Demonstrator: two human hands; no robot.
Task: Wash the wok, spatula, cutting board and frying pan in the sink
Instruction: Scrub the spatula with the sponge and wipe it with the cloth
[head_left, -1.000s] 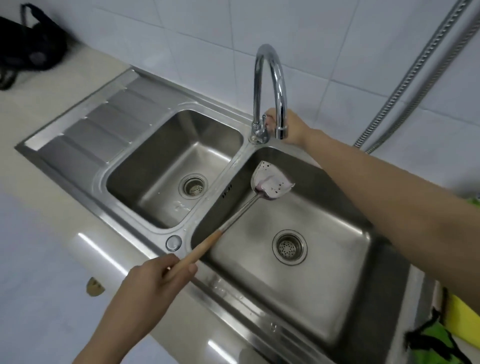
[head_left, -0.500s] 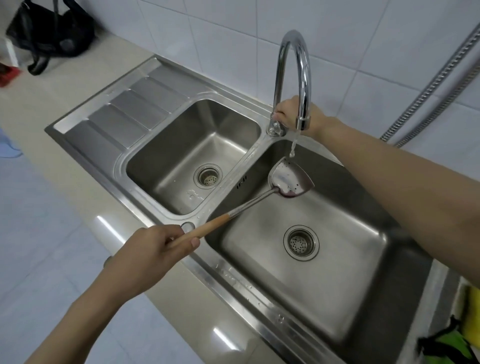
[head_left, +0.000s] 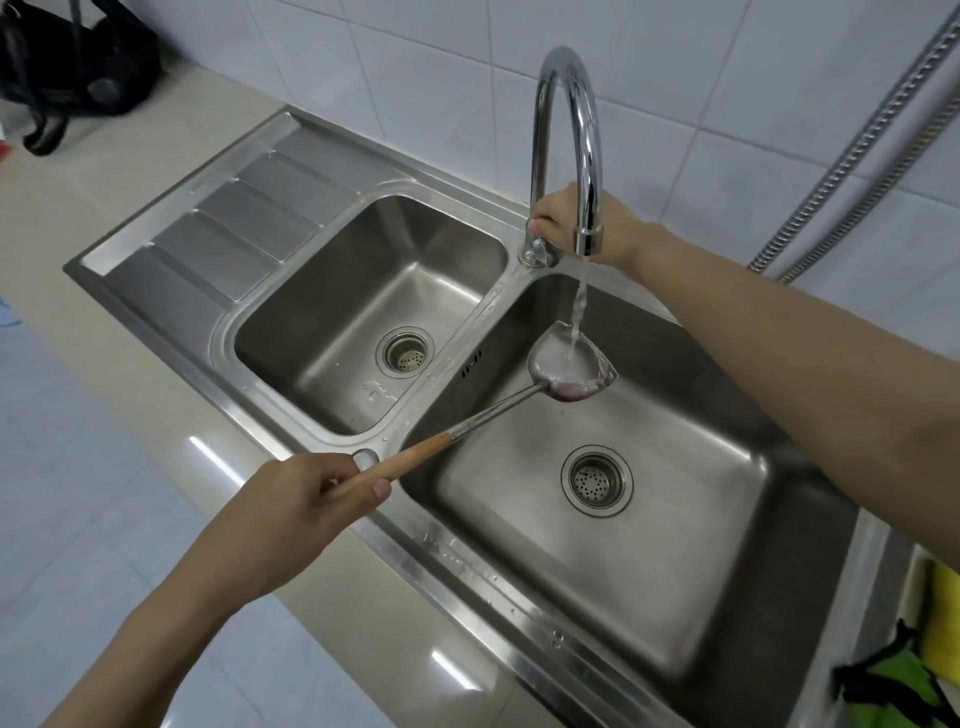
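Fingers (head_left: 382, 488) of my left hand (head_left: 291, 512) grip the spatula (head_left: 519, 402) by its wooden handle; its blade sits under running water over the right basin of the sink (head_left: 675, 519). My right hand (head_left: 587, 223) reaches behind the faucet (head_left: 566, 145); I cannot tell its grip.

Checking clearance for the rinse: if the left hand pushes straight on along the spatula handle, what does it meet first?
Probably the divider rim between the two basins: the left hand grips the wooden handle right at the sink's front edge, pointing up-right. If it is held above the rim, which a single view cannot settle, the way looks free over the right basin.
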